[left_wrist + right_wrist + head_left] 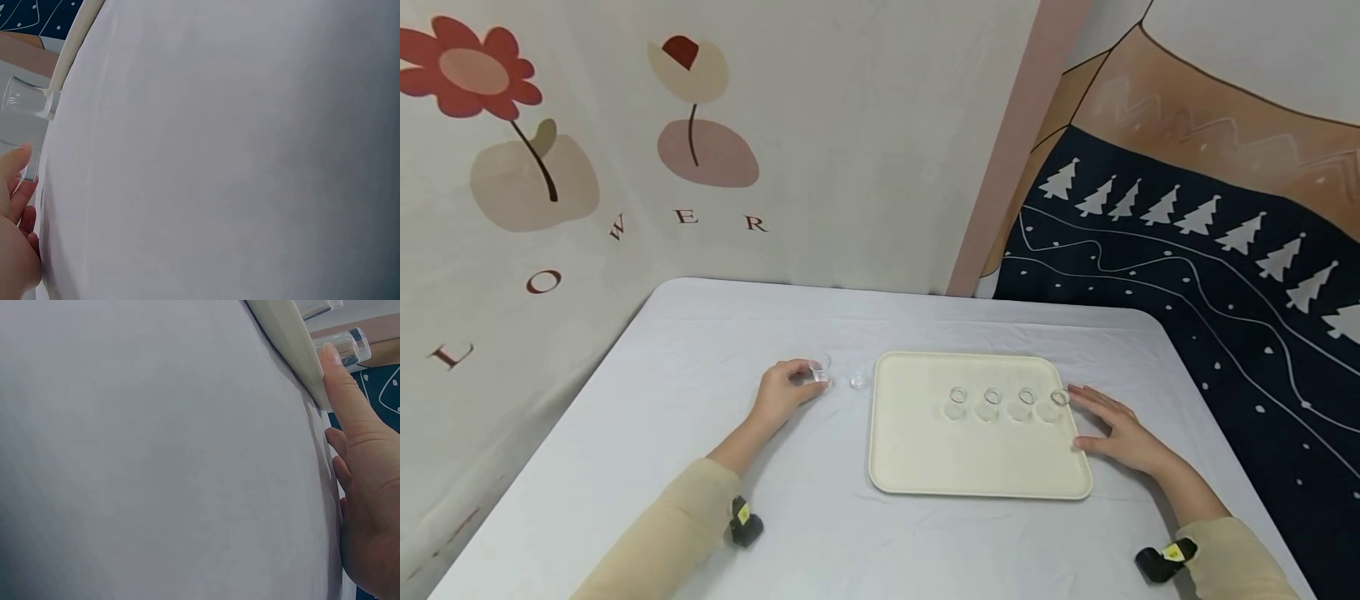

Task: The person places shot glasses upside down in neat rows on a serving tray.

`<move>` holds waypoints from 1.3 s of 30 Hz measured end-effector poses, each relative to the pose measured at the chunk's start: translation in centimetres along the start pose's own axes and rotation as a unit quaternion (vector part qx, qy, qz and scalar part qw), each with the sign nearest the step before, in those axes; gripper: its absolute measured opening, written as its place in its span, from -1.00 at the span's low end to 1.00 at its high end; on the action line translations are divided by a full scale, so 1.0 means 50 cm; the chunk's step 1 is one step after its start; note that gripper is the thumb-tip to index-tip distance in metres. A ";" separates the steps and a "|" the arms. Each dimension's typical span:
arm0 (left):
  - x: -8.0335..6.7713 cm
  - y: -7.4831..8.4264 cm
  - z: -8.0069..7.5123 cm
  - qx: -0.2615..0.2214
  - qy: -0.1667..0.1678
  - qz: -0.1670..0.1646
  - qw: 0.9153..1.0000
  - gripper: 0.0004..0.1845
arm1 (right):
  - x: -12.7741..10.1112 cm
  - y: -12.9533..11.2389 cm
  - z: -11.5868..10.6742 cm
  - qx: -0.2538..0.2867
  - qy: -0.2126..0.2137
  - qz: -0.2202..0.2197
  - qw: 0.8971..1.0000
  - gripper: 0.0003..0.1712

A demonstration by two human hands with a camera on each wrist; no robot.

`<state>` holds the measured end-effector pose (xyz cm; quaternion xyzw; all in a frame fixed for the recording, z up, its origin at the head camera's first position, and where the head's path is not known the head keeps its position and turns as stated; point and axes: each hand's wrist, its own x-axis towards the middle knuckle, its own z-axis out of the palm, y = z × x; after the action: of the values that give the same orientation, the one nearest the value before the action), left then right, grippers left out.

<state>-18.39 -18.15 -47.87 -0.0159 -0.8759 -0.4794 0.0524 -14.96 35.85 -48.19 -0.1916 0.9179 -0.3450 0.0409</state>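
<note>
My left hand (792, 386) rests on the white tablecloth, left of the cream tray (925, 467), and its curled fingers grip a small clear cup (820, 368). A second clear cup (859, 377) stands on the cloth between that hand and the tray. Several more clear cups (992, 402) stand in a row on the tray. My right hand (1108, 425) lies flat on the cloth at the tray's right edge. In the right wrist view its thumb (344, 394) presses the tray rim (287, 337) beside the nearest cup (344, 347). In the left wrist view only my left hand's fingertips (15, 187) and a cup (22, 97) show.
The table (647, 400) has rounded far corners and stands against a flower-print hanging (625, 167) and a dark tree-print cloth (1225, 292). The near half of the tray holds nothing. Open tablecloth lies in front of and behind the tray.
</note>
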 end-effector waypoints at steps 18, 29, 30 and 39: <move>-0.020 0.034 -0.020 -0.044 0.010 0.023 0.999 -0.67 | 0.000 0.004 0.001 -0.004 0.000 0.006 1.000 -0.09; -0.044 0.086 -0.016 -0.039 0.013 0.084 0.996 -0.63 | 0.001 0.004 0.002 -0.005 0.004 -0.001 1.000 -0.10; -0.045 0.091 -0.015 -0.042 0.014 0.094 0.995 -0.64 | 0.001 0.004 0.002 -0.005 0.004 -0.002 1.000 -0.10; -0.048 0.130 0.006 -0.072 0.003 0.174 0.982 -0.64 | 0.002 0.003 0.002 -0.005 0.005 -0.006 1.000 -0.09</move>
<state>-15.53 -14.31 -42.83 -0.1707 -0.8228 -0.5247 0.1363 -15.08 35.87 -48.36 -0.1951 0.9189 -0.3412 0.0330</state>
